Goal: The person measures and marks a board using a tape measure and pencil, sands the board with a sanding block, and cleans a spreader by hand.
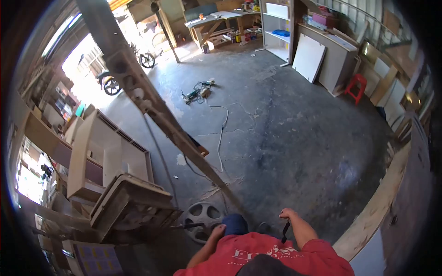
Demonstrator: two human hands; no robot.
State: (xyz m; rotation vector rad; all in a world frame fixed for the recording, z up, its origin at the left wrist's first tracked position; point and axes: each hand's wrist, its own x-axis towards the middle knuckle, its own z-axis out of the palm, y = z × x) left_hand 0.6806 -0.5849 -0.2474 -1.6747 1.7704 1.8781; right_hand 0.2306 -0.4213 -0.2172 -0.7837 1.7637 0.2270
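Note:
My left hand is low in the view, its fingers curled in, beside my blue-clothed knee. Whether anything is in it I cannot make out. Just left of it is a spoked grey wheel on a machine, with a dark rod in front of the wheel. My right hand is closed, held out over the floor to the right. A dark strap-like strip hangs below its fingers, and its exact kind is unclear.
A slanted beam crosses the view near the wheel. Power tools lie on the concrete floor with a pale cable. Wooden cabinets stand left, a red stool right, and a workbench at the back.

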